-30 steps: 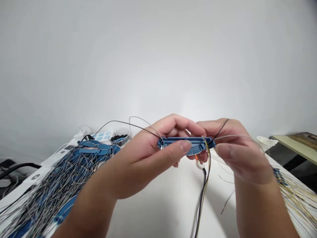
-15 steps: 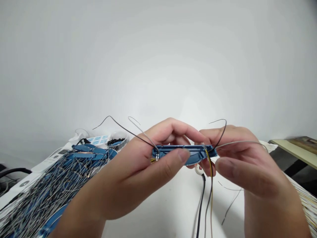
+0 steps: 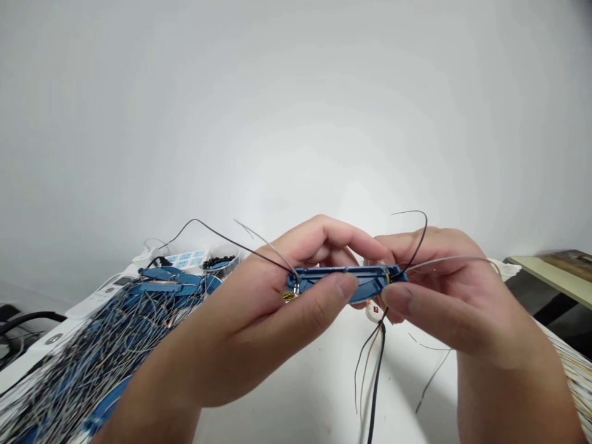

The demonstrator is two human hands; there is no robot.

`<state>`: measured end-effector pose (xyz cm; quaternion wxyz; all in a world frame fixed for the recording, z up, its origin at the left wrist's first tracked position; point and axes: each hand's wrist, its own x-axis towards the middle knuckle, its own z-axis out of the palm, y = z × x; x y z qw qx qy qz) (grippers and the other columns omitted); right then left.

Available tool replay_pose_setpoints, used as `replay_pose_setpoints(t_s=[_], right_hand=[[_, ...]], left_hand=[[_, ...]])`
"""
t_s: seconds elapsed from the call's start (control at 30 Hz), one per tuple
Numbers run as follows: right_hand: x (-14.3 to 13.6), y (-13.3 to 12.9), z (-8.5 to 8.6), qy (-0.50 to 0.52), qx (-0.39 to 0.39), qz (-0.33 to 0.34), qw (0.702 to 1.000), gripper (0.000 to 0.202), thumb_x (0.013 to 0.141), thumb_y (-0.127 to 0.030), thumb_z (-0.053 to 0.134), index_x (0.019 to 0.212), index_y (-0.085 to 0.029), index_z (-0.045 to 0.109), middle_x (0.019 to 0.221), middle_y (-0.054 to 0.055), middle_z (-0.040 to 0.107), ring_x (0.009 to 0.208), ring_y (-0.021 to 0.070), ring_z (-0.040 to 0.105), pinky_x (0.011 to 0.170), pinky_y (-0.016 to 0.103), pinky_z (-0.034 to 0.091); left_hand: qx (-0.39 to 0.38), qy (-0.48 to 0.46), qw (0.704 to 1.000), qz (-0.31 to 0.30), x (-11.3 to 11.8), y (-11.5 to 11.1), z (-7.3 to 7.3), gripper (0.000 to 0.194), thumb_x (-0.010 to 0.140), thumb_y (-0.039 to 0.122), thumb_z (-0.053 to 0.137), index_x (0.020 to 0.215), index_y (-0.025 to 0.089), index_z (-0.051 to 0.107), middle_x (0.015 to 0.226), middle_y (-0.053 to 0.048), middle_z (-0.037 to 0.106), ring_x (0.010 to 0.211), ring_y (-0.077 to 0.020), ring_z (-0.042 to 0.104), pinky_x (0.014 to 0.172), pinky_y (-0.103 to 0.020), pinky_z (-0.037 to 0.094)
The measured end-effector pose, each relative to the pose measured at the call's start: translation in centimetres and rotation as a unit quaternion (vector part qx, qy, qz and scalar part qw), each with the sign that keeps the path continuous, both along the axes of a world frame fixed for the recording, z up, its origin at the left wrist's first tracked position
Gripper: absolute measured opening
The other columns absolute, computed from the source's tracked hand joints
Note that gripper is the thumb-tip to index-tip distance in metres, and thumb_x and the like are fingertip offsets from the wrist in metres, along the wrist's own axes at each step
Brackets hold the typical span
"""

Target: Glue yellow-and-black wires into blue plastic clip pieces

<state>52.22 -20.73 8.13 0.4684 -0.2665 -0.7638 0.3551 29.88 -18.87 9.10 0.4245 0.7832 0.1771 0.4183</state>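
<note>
Head view: one round tub (image 3: 237, 259) holds black pieces (image 3: 221, 261), too small to count. The left hand's (image 3: 263, 308) fingers grip one blue housing (image 3: 370, 290) above the white desk (image 3: 287, 401); the right hand's (image 3: 462, 302) fingers pinch its right end. Two black wires (image 3: 226, 236) and two grey wires (image 3: 456, 259) arch from it. A pale wall (image 3: 296, 123) stands behind.

Wired blue piece (image 3: 367, 290) in left fingers (image 3: 346, 235) and right fingers (image 3: 411, 245), above white tabletop (image 3: 277, 394)
</note>
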Motion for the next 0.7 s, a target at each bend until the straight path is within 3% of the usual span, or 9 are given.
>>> replay_pose_setpoints(t_s=[0.1, 0.27, 0.43, 0.7], right_hand=[[0.0, 0.7, 0.0, 0.007, -0.008, -0.003, 1.0, 0.015, 0.098, -0.029, 0.073, 0.089, -0.018, 0.079, 0.066, 0.001, 0.06, 0.057, 0.0134, 0.053, 0.052, 0.025, 0.045], [0.0, 2.2, -0.5, 0.053, -0.054, -0.062, 0.995, 0.027, 0.1, -0.039, 0.074, 0.083, -0.018, 0.075, 0.067, 0.003, 0.062, 0.059, 0.016, 0.058, 0.052, 0.028, 0.048], [-0.3, 3.1, -0.4, 0.076, -0.081, -0.052, 0.992, 0.041, 0.1, -0.047, 0.073, 0.069, -0.019, 0.07, 0.063, 0.002, 0.062, 0.056, 0.0157, 0.059, 0.05, 0.027, 0.046], [-0.6, 3.3, -0.1, 0.094, -0.154, -0.001, 0.984, 0.042, 0.101, -0.047, 0.067, 0.071, -0.018, 0.071, 0.065, 0.004, 0.067, 0.056, 0.0152, 0.058, 0.055, 0.027, 0.049]], left_hand=[[0.009, -0.003, 1.0, 0.03, 0.2, -0.2, -0.1, 0.018, 0.104, 0.033, 0.065, 0.121, 0.029, 0.073, 0.097, -0.003, 0.076, 0.085, -0.0173, 0.072, 0.07, -0.026, 0.058], [0.044, -0.033, 0.994, 0.092, 1.0, 0.3, -0.9, 0.018, 0.102, 0.03, 0.068, 0.119, 0.028, 0.069, 0.093, -0.002, 0.073, 0.085, -0.0175, 0.072, 0.072, -0.028, 0.06], [0.036, -0.059, 0.989, 0.128, 1.5, 0.7, -1.4, 0.03, 0.095, 0.037, 0.077, 0.119, 0.027, 0.062, 0.082, 0.001, 0.067, 0.074, -0.0152, 0.069, 0.062, -0.025, 0.059], [0.04, -0.059, 0.991, 0.117, 1.3, 1.3, -1.5, 0.051, 0.082, 0.037, 0.091, 0.124, 0.03, 0.062, 0.109, -0.004, 0.07, 0.089, -0.0166, 0.07, 0.069, -0.025, 0.059]])
